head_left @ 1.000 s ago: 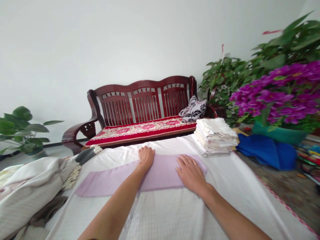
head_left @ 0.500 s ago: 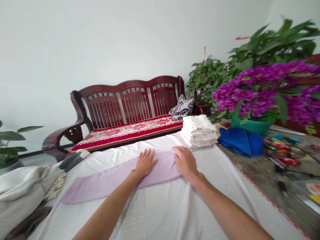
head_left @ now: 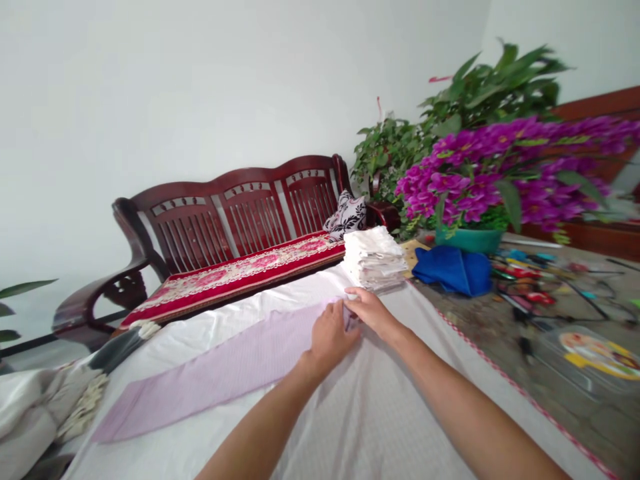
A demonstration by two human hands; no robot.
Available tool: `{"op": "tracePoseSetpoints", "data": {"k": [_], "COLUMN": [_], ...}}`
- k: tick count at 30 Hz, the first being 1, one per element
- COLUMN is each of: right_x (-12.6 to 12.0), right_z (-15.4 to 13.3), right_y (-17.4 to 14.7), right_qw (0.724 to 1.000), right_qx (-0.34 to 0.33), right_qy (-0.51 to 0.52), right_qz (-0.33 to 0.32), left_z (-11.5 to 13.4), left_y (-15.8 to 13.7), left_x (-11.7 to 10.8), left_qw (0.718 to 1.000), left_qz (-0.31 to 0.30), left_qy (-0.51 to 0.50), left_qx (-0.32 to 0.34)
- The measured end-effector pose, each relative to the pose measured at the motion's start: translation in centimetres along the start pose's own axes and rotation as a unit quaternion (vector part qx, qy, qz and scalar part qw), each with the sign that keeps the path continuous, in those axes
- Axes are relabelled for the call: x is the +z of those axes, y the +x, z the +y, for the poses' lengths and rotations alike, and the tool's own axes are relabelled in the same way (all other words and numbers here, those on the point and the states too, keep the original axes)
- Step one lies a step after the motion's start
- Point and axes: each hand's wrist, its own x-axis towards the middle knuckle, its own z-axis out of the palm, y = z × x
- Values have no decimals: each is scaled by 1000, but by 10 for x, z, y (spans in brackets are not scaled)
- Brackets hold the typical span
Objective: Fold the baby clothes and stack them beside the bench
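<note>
A lilac ribbed cloth (head_left: 215,373) lies as a long, flat strip across the white sheet (head_left: 320,433), slanting from lower left to upper right. At its right end my left hand (head_left: 330,337) is curled over the fabric, thumb toward the end. Beside it, almost touching, my right hand (head_left: 370,313) grips the same end between thumb and fingers. The cloth is slightly bunched between the two hands, and part of that end is hidden beneath them. Just beyond my hands stands a stack of folded white cloths (head_left: 375,260).
A wooden bench (head_left: 240,207) with a red floral cover stands behind. On the right are purple flowers in a green pot (head_left: 470,239), a blue cloth (head_left: 453,270), a clear plastic box (head_left: 590,360) and small tools. Crumpled grey-white fabric (head_left: 30,407) lies at left.
My left hand has slid right from the cloth's middle to its right end, beside my right hand. That end has become bunched. The view has turned a little to the right.
</note>
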Motion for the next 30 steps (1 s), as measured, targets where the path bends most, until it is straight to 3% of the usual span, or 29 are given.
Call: {"op": "tracePoseSetpoints", "data": {"k": [3, 6, 11, 15, 19, 25, 30], "right_x": [-1, -3, -5, -3, 2, 8, 9], "right_z": [3, 13, 23, 17, 13, 20, 21], "right_y": [3, 7, 11, 6, 4, 11, 14], "right_qw": [993, 994, 997, 988, 969, 972, 963], "right_qx": [63, 96, 73, 52, 65, -23, 9], "right_qy": [96, 60, -18, -142, -236, -228, -265], "right_qz": [-28, -9, 31, 1, 25, 50, 45], "left_z": [-8, -25, -42, -44, -43, -37, -32], "left_y": [15, 27, 34, 38, 41, 30, 9], "left_x": [-6, -16, -26, -30, -36, -32, -15], "left_qw": [998, 993, 982, 984, 990, 990, 988], "left_qz": [11, 22, 71, 66, 56, 40, 34], "left_qy": [-46, -94, -155, -164, -129, -91, 33], "left_qx": [-35, -67, -82, -31, 17, 99, 146]}}
